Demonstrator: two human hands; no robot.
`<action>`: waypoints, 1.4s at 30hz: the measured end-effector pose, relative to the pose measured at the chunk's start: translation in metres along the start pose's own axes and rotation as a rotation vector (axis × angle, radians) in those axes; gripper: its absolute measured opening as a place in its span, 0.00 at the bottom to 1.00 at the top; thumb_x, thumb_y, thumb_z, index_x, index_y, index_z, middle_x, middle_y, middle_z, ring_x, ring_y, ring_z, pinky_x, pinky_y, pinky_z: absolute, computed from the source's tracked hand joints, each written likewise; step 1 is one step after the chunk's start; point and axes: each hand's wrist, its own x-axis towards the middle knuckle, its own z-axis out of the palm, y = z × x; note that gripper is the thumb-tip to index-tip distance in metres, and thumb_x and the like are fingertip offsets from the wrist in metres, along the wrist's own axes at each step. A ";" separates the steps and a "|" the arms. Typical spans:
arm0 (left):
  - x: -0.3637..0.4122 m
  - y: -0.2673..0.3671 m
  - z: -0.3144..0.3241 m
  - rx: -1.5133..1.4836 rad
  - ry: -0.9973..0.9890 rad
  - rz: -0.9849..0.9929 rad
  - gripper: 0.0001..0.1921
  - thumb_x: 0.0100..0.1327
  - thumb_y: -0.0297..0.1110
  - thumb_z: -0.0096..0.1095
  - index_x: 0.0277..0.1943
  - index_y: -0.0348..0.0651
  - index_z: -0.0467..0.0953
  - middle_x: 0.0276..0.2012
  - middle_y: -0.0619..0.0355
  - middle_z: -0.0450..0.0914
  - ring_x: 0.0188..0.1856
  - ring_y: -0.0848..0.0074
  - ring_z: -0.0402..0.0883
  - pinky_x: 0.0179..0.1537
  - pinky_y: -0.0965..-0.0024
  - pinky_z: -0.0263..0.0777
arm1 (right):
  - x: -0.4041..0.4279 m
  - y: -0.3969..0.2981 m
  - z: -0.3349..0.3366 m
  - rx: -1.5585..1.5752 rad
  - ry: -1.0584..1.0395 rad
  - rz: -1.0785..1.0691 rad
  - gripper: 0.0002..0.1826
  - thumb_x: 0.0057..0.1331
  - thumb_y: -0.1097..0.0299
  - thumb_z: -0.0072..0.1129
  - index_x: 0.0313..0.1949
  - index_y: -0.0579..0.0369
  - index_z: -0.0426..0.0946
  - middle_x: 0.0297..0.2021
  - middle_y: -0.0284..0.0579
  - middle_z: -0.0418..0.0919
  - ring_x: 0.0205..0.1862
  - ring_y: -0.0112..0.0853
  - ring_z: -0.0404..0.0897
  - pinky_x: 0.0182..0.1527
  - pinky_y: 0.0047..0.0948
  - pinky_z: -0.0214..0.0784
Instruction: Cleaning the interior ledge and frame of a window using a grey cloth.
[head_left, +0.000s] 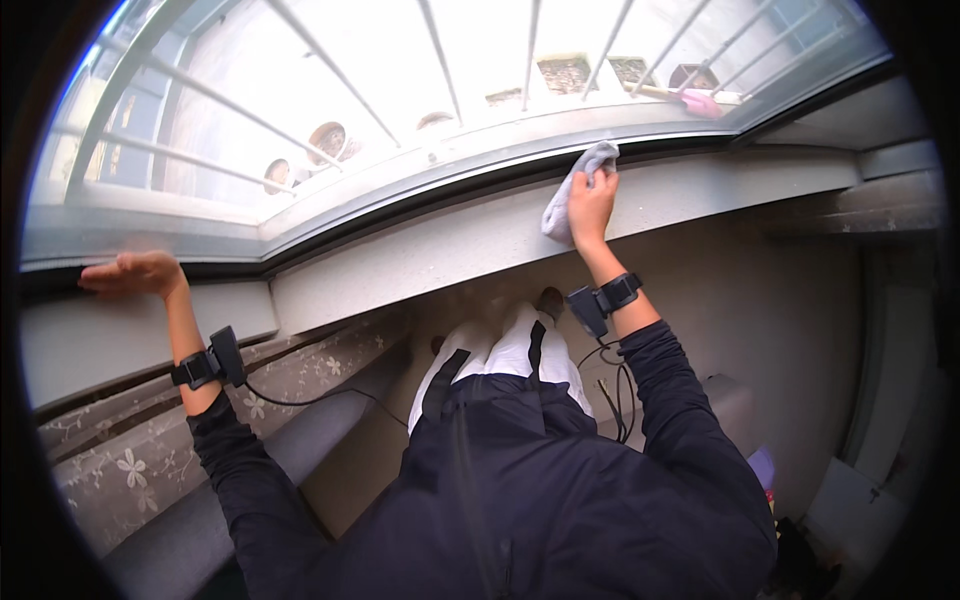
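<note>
My right hand (594, 204) grips a folded light grey cloth (559, 211), whose upper end lies over the black lower edge of the window frame (480, 186). Below that edge runs a pale window sill (420, 247) with small specks on it. At the far left my left hand (139, 274) rests at the window's dark bottom edge, palm turned partly up and fingers stretched out, with nothing seen in it. Both wrists wear black strapped devices with cables.
Beyond the glass stand white metal bars (442, 64), several plant pots and a pink-bladed shovel (701, 103). A floral curtain (131, 469) hangs beside a grey padded edge at the left. Loose cables (621, 390) dangle near my right side.
</note>
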 end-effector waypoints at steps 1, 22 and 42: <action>-0.012 0.013 0.014 -0.051 0.003 -0.025 0.31 0.69 0.45 0.19 0.65 0.25 0.40 0.67 0.38 0.38 0.69 0.53 0.36 0.66 0.54 0.26 | -0.012 -0.005 0.005 -0.027 -0.003 -0.036 0.19 0.60 0.66 0.45 0.45 0.69 0.70 0.45 0.59 0.64 0.48 0.50 0.67 0.52 0.37 0.59; -0.006 0.028 0.002 -0.160 -0.070 0.047 0.34 0.64 0.48 0.28 0.66 0.33 0.39 0.66 0.38 0.37 0.68 0.50 0.33 0.63 0.46 0.19 | -0.186 -0.198 0.183 -0.082 -0.578 -1.151 0.24 0.51 0.73 0.50 0.50 0.47 0.71 0.38 0.41 0.67 0.41 0.34 0.67 0.42 0.29 0.61; -0.002 0.011 -0.002 0.035 -0.036 0.040 0.32 0.68 0.48 0.19 0.66 0.31 0.41 0.67 0.40 0.41 0.69 0.56 0.38 0.65 0.53 0.28 | 0.179 -0.032 -0.170 0.312 0.331 -0.509 0.23 0.62 0.70 0.43 0.57 0.62 0.58 0.52 0.50 0.64 0.51 0.39 0.66 0.55 0.35 0.57</action>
